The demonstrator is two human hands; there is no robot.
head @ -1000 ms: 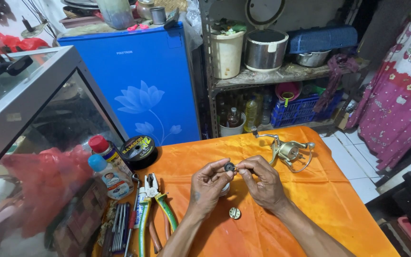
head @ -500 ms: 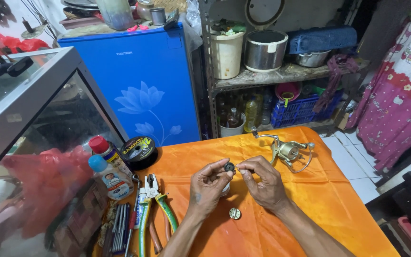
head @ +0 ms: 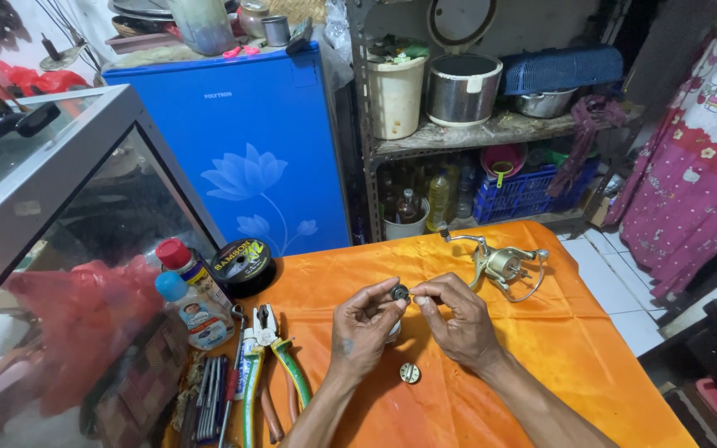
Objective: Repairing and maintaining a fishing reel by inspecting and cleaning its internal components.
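Observation:
My left hand (head: 358, 328) and my right hand (head: 456, 317) meet over the orange cloth (head: 558, 348), pinching a small dark round part (head: 399, 292) between their fingertips. Something white shows just under my left fingers. A small round metal piece (head: 409, 372) lies on the cloth just below my hands. A fishing reel (head: 501, 265) with its bail wire lies on the cloth to the upper right of my right hand, apart from it.
Green-handled pliers (head: 280, 365) and several thin tools (head: 209, 406) lie at the left. A spool of line (head: 242, 264) and two small bottles (head: 192, 299) stand beside a glass tank (head: 60, 249). A blue fridge (head: 251, 158) and metal shelf (head: 475, 133) stand behind.
Both hands stay together on the small part with only slight finger shifts. Nothing else has moved.

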